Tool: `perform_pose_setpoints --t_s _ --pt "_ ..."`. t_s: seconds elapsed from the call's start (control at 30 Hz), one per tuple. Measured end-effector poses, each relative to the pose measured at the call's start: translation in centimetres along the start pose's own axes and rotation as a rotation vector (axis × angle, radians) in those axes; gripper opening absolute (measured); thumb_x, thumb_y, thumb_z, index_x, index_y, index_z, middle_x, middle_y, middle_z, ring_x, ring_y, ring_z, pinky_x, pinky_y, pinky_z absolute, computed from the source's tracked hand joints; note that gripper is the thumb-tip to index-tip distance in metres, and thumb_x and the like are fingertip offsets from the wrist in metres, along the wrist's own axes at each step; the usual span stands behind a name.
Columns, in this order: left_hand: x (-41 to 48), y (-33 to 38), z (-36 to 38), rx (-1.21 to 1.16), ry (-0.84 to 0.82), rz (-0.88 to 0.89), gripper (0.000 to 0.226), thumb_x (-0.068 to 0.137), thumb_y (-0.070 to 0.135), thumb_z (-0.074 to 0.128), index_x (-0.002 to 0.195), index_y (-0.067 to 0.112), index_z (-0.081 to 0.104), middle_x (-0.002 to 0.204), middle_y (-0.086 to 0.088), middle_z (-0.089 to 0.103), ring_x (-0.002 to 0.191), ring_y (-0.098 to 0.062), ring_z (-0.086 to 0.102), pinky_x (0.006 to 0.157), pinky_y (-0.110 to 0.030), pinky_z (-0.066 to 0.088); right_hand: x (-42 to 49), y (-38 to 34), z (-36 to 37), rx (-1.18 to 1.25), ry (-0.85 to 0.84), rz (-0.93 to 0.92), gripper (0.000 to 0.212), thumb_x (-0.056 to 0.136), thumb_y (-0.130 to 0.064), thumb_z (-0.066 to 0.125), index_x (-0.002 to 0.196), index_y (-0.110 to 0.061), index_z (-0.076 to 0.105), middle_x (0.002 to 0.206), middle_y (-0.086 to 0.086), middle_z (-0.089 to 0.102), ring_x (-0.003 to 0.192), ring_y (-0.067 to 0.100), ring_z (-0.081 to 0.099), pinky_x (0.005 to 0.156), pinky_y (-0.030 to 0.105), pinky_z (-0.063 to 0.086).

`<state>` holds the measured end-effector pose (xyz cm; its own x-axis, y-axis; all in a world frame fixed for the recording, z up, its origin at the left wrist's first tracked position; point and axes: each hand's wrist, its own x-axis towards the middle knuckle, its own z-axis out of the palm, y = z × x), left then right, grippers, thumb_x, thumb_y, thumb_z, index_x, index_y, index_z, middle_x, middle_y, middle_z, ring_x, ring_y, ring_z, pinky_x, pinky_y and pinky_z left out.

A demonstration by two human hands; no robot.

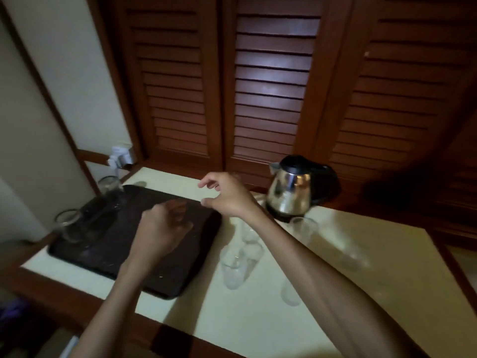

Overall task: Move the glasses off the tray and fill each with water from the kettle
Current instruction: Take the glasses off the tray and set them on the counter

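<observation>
— Though the light is dim and the view blurred, the left hand point(160, 228) looks to have its fingers curled round a clear glass point(178, 211), low over the middle of the dark tray point(124, 254).

— And the other hand?

— The right hand point(227, 195) hangs above the tray's far right corner. Its fingers are loosely spread with the thumb apart, and it grasps nothing.

— Anything else on the tray?

— Two more, both upright along its left side: the back glass point(109, 188) at the far corner and the front glass point(68, 224) nearer me.

— And off it?

— Clear tumblers stand on the cream counter point(206, 319) to the right of the tray. The near tumbler point(233, 270) is just beside the tray's edge, with the middle tumbler point(251, 235) behind it. The far tumbler point(303, 227) is by the kettle's base. They're so pale against the counter that I can't tell whether they hold water, and the right forearm crosses in front of them.

— The kettle?

— The steel kettle point(289, 192) has a black lid and handle. It sits on its black base at the back of the counter, spout to the left. Behind it are louvred wooden doors point(271, 86), and a white plug point(117, 157) sits at the wall near the back glass.
</observation>
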<state>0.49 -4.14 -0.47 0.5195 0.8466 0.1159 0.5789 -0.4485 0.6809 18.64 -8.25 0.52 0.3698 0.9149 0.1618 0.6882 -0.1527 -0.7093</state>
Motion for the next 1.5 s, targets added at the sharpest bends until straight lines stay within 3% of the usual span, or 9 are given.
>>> perform_pose_setpoints --t_s 0.2,0.37,0.67,0.73,0.83,1.0,1.13,1.27,1.5 --pt "3.9 -8.9 -7.7 0.464 0.101 -0.182 0.051 0.082 0.036 0.078 0.131 0.029 0.066 0.116 -0.015 0.074 0.106 -0.041 0.07 0.08 -0.046 0.057 10.3 -6.6 10.4 0.026 -0.197 0.018 0.041 0.077 -0.013 0.087 0.115 -0.017 0.073 0.111 0.009 0.073 0.097 0.02 0.066 0.082 0.023 0.048" --pt "7.8 -14.9 -11.5 0.654 0.038 -0.406 0.072 0.084 0.062 0.07 0.144 0.03 0.048 0.135 -0.014 0.055 0.127 -0.04 0.055 0.094 -0.049 0.052 15.8 -10.2 18.6 0.03 -0.212 0.018 0.063 0.075 -0.014 0.088 0.133 -0.017 0.063 0.134 0.01 0.066 0.126 0.026 0.061 0.1 0.03 0.048" --pt "12.7 -20.7 -14.6 0.693 -0.259 -0.422 0.042 0.084 0.041 0.067 0.121 0.023 0.072 0.106 -0.003 0.075 0.097 -0.026 0.074 0.074 -0.033 0.058 20.1 -11.7 25.8 -0.067 -0.264 -0.025 0.088 0.08 -0.015 0.085 0.155 -0.025 0.041 0.158 0.015 0.038 0.145 0.032 0.041 0.119 0.039 0.039" --pt "13.4 -21.2 -15.0 0.663 -0.302 -0.425 0.041 0.079 0.042 0.077 0.115 0.022 0.075 0.089 -0.001 0.074 0.085 -0.022 0.075 0.073 -0.033 0.063 20.5 -11.5 26.1 -0.076 -0.253 -0.024 0.08 0.085 -0.012 0.081 0.154 -0.022 0.044 0.154 0.014 0.043 0.143 0.032 0.044 0.113 0.032 0.041" --pt "13.7 -21.0 -16.0 0.623 -0.33 -0.431 0.057 0.069 0.05 0.086 0.118 0.023 0.073 0.1 -0.001 0.076 0.092 -0.021 0.074 0.084 -0.038 0.064 21.1 -11.0 26.2 -0.086 -0.216 -0.005 0.064 0.09 0.003 0.071 0.148 -0.013 0.051 0.147 0.012 0.048 0.135 0.028 0.052 0.082 -0.005 0.043" --pt "13.3 -20.2 -18.2 0.587 -0.264 -0.391 0.056 0.082 0.048 0.078 0.131 0.026 0.066 0.132 -0.002 0.065 0.119 -0.025 0.06 0.09 -0.035 0.052 20.9 -11.3 25.7 -0.152 -0.214 0.034 0.062 0.088 -0.012 0.078 0.144 -0.012 0.051 0.15 0.012 0.036 0.134 0.032 0.051 0.113 0.035 0.043" --pt "12.8 -19.9 -19.4 0.37 -0.215 -0.414 0.05 0.089 0.038 0.074 0.132 0.015 0.067 0.133 -0.01 0.065 0.12 -0.029 0.061 0.098 -0.038 0.05 20.6 -10.6 24.9 -0.151 -0.311 0.114 0.07 0.088 -0.021 0.076 0.148 -0.01 0.041 0.148 0.016 0.039 0.134 0.035 0.05 0.112 0.042 0.045" --pt "11.8 -21.0 -19.5 0.072 -0.179 -0.466 0.02 0.092 0.031 0.07 0.093 0.011 0.069 0.114 -0.017 0.07 0.093 -0.025 0.063 0.082 -0.036 0.053 19.9 -10.4 23.8 0.024 -0.206 0.138 0.058 0.086 -0.021 0.078 0.134 -0.01 0.046 0.135 0.012 0.062 0.126 0.03 0.059 0.103 0.041 0.049" --pt "8.9 -23.5 -15.8 -1.321 -0.12 -0.7 0.054 0.083 0.033 0.077 0.125 -0.001 0.067 0.125 -0.024 0.07 0.099 -0.026 0.073 0.077 -0.034 0.065 18.6 -8.8 17.8 1.346 0.043 0.553 0.038 0.091 -0.006 0.073 0.127 -0.006 0.059 0.136 0.015 0.059 0.125 0.032 0.061 0.088 0.039 0.061"
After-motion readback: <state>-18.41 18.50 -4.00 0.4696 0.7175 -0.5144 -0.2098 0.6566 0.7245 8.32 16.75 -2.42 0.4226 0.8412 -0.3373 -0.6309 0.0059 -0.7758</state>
